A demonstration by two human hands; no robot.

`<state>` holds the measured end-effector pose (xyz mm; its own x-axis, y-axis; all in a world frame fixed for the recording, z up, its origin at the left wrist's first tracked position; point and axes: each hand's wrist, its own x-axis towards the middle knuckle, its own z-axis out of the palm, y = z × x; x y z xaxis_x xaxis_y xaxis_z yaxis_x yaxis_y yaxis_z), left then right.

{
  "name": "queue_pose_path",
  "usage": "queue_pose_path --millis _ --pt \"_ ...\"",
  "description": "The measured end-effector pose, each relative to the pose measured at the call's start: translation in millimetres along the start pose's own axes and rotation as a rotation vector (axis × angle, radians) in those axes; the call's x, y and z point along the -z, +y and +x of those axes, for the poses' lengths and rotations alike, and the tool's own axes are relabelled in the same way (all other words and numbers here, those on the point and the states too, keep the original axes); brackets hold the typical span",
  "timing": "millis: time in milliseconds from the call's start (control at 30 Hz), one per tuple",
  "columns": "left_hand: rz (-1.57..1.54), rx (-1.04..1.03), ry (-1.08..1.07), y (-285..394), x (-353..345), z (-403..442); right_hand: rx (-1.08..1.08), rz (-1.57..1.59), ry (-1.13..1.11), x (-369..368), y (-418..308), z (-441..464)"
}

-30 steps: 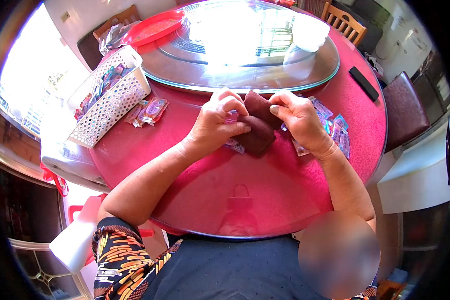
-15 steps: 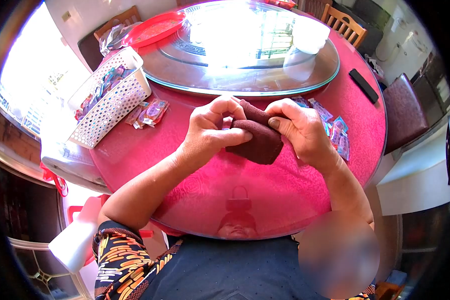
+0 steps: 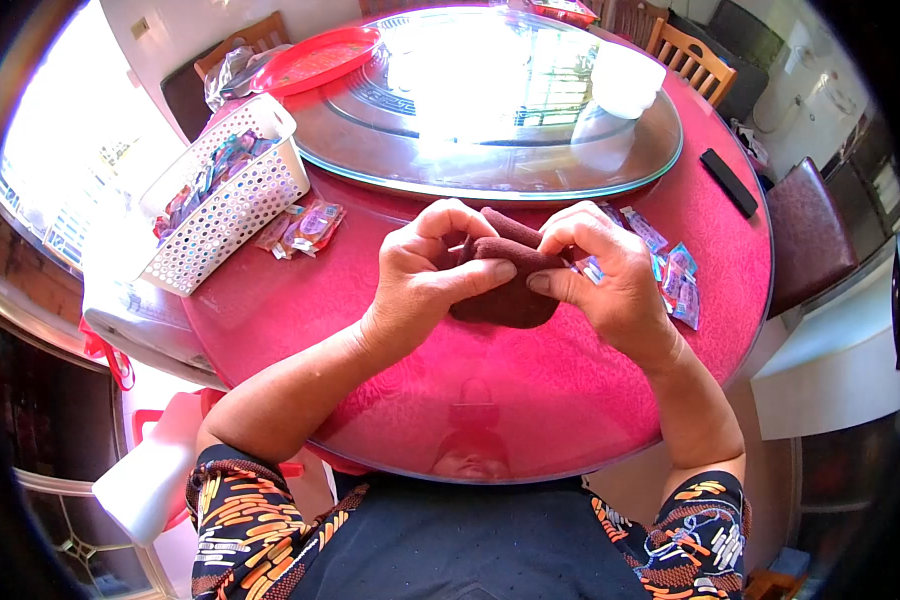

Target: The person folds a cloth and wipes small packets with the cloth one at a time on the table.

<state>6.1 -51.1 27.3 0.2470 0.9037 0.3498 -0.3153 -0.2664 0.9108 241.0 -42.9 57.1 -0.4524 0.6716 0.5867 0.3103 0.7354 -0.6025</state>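
Note:
A piece of soft, dark brown cloth, folded over and shaped somewhat like a small pouch, is held above the red table. My left hand pinches its left upper part, thumb in front and fingers curled behind. On the opposite edge my right hand grips the cloth between thumb and bent fingers. Between the two hands the upper edge shows a fold or gap; what lies inside it is hidden. Small, shiny plastic packets lie just beyond my right hand, partly covered by it.
A white perforated basket full of colourful packets stands at the left, with more packets beside it. Behind are a glass turntable, a red tray and a white container. A black, bar-shaped object lies at the right.
My right hand has turned and its thumb has slid lower on the cloth's front. Both hands are slightly nearer each other, and the cloth's upper fold has shifted. The view has moved slightly.

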Motion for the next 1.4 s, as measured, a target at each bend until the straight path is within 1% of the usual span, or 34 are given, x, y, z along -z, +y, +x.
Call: queue_pose_path --millis 167,200,300,400,500,600,700,800,900,1000,1100,1200,1233,1300,1400 --pt "-0.074 0.008 0.002 -13.3 -0.7 -1.2 -0.018 0.122 0.157 -3.8 3.3 -3.9" --pt "-0.034 0.012 -0.003 -12.3 -0.4 -1.4 -0.023 0.145 0.179 -3.8 3.9 -4.0" --pt "0.033 -0.104 -0.003 -11.5 -2.7 -2.3 -0.024 0.121 0.116 -4.1 5.6 -2.7" --pt "-0.007 -0.082 -0.002 -10.4 -3.3 -2.7 0.053 0.065 0.098 -3.6 0.2 0.6" --pt "0.064 -0.112 -0.022 -9.2 -4.7 -3.4 0.032 0.042 0.022 -1.4 -1.6 -0.1" --pt "0.133 -0.06 -0.015 -7.3 -3.6 -6.3 -0.004 0.057 -0.011 -0.1 -2.9 -1.6" --pt "0.082 -0.103 0.009 -13.1 -3.6 -4.8 0.02 0.042 -0.037 2.7 -3.3 -0.3" --pt "0.058 -0.06 0.015 -7.2 -6.0 -6.7 0.049 0.037 -0.066 7.2 -3.4 0.6" --pt "0.007 -0.027 0.001 -4.1 -8.5 -8.6 0.067 0.027 -0.051 7.7 1.6 0.6" --pt "-0.011 0.011 0.031 -0.4 -12.7 -11.1 0.023 0.044 -0.03 4.4 1.5 0.1" --pt "-0.016 0.037 0.059 -2.4 -12.7 -11.7 0.098 0.01 -0.002 -3.4 -3.1 2.6" --pt "-0.079 0.039 0.024 -10.5 -7.1 -12.9 0.101 -0.1 -0.01 -4.8 0.3 0.0" --pt "-0.051 0.01 0.008 -10.6 -8.4 -13.2 0.103 -0.147 -0.012 -3.9 1.0 -0.7" --pt "0.006 -0.051 -0.027 -7.1 -13.4 -12.3 0.061 0.001 -0.015 -1.8 -0.1 -0.8" --pt "-0.117 0.013 -0.034 -3.9 -11.4 -14.3 0.013 0.228 -0.053 4.2 4.7 -0.5"
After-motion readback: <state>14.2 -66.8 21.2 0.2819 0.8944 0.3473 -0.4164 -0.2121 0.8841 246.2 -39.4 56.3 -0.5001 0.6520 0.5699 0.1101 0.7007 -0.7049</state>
